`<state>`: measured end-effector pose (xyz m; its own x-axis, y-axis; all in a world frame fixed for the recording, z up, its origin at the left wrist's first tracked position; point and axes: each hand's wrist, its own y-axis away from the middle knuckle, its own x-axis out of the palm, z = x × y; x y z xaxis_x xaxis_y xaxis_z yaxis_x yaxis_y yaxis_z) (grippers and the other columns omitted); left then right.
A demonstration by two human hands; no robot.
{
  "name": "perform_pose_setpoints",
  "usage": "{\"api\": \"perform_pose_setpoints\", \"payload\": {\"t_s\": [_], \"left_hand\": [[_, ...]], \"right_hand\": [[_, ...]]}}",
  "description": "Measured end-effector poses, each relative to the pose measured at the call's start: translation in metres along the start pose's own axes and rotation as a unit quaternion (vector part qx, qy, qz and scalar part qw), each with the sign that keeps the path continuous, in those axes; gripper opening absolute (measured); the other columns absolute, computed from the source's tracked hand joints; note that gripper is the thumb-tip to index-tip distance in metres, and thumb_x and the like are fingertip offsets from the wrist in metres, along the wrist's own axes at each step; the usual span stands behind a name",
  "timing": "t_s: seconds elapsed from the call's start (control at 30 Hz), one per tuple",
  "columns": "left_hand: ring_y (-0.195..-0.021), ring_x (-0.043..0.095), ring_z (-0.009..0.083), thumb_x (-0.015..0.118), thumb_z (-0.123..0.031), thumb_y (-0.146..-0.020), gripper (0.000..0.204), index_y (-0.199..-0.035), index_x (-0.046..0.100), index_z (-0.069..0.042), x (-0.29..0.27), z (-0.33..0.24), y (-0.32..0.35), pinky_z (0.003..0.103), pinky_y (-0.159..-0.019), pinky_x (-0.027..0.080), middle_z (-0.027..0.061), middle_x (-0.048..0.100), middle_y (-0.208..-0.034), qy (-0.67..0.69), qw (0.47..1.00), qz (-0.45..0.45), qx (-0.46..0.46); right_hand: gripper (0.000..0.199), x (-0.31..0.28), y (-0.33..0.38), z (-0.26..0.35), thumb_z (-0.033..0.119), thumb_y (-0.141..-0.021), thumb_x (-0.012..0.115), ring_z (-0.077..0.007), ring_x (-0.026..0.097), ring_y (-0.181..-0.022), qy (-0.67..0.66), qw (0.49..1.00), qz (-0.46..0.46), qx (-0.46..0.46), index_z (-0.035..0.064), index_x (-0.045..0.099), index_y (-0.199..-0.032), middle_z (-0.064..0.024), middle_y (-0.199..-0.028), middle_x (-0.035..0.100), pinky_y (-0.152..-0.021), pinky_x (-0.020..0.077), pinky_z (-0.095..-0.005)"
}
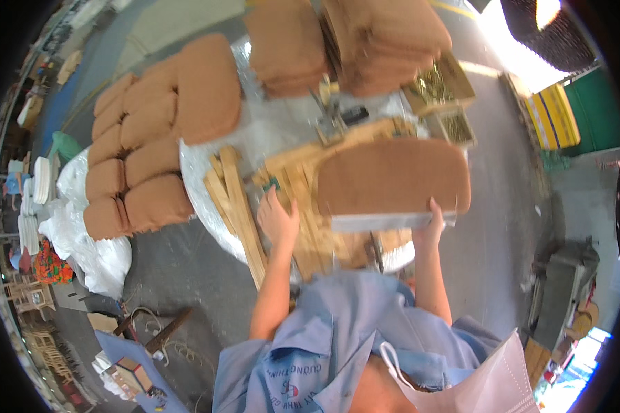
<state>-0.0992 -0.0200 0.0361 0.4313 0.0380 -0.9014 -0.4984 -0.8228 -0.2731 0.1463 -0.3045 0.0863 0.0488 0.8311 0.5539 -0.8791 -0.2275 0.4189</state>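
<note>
My right hand (430,224) grips a brown upholstered cushion panel (393,175) by its near right edge, thumb on top. The panel has a rounded far side, and a pale fabric strip (372,221) runs along its straight near edge. My left hand (279,219) is over the wooden strips (297,182), its thumb apart from its fingers. Its fingertips are at a small dark green piece (271,184); whether they touch it, I cannot tell. More wooden slats (235,199) lie just left of that hand.
Brown cushions (148,117) sit in rows at the left, with taller stacks (386,41) at the far side. A metal tool (332,124) rests mid-table near open boxes (439,86) of small parts. Clear plastic wrap (210,196) covers the table's left edge. White plastic bags (93,248) stand further left.
</note>
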Motion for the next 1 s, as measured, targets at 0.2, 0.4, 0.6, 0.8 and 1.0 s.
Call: {"api": "perform_pose_setpoints", "payload": {"t_s": [0.2, 0.4, 0.6, 0.8, 1.0], "left_hand": [[-0.149, 0.045, 0.0498, 0.086, -0.033, -0.083, 0.114, -0.171, 0.019, -0.005, 0.004, 0.003, 0.012, 0.055, -0.117, 0.046, 0.0349, 0.035, -0.166, 0.124, 0.948, 0.216, -0.197], [-0.122, 0.071, 0.0449, 0.078, -0.025, -0.089, 0.084, -0.160, 0.043, 0.001, 0.008, 0.051, 0.022, 0.048, -0.108, 0.054, 0.0265, 0.074, -0.131, 0.290, 0.913, 0.145, -0.248], [-0.123, 0.070, 0.0429, 0.078, -0.033, -0.097, 0.065, -0.147, 0.058, 0.004, 0.027, 0.072, 0.034, 0.047, -0.106, 0.053, 0.0282, 0.073, -0.131, 0.321, 0.907, 0.159, -0.219], [-0.132, 0.065, 0.0377, 0.076, -0.028, -0.100, 0.068, -0.151, 0.051, 0.011, 0.030, 0.060, 0.028, 0.045, -0.111, 0.049, 0.0270, 0.064, -0.147, 0.298, 0.915, 0.185, -0.197], [-0.150, 0.042, 0.0514, 0.073, -0.023, -0.097, 0.081, -0.162, 0.036, 0.007, 0.053, 0.041, 0.060, 0.056, -0.121, 0.039, 0.0322, 0.043, -0.163, 0.059, 0.984, 0.050, -0.158]], "right_hand": [[0.054, -0.012, -0.036, -0.031, 0.028, -0.101, 0.068, -0.0315, 0.055, -0.140, -0.061, 0.995, 0.042, 0.070, 0.0081, 0.055, -0.150, -0.0095, -0.149, 0.061, -0.120, 0.0432, -0.0517], [0.055, -0.013, -0.053, -0.073, 0.028, -0.097, 0.069, -0.0325, 0.058, -0.138, -0.083, 0.990, 0.083, 0.081, 0.0072, 0.056, -0.147, -0.0109, -0.145, 0.064, -0.120, 0.0431, -0.0527], [0.050, -0.008, -0.038, -0.117, 0.028, -0.098, 0.069, -0.0313, 0.061, -0.134, -0.100, 0.978, 0.065, 0.169, 0.0077, 0.060, -0.143, -0.0100, -0.142, 0.067, -0.118, 0.0457, -0.0522], [0.050, -0.032, -0.065, -0.114, 0.034, -0.101, 0.072, -0.0304, 0.068, -0.124, -0.064, 0.967, 0.095, 0.229, 0.0058, 0.062, -0.141, -0.0098, -0.137, 0.070, -0.113, 0.0508, -0.0474], [0.076, -0.022, -0.055, -0.079, 0.052, -0.092, 0.083, -0.0315, 0.069, -0.120, 0.205, 0.939, 0.089, 0.260, 0.0064, 0.055, -0.146, -0.0136, -0.133, 0.070, -0.095, 0.0603, -0.0532]]}}
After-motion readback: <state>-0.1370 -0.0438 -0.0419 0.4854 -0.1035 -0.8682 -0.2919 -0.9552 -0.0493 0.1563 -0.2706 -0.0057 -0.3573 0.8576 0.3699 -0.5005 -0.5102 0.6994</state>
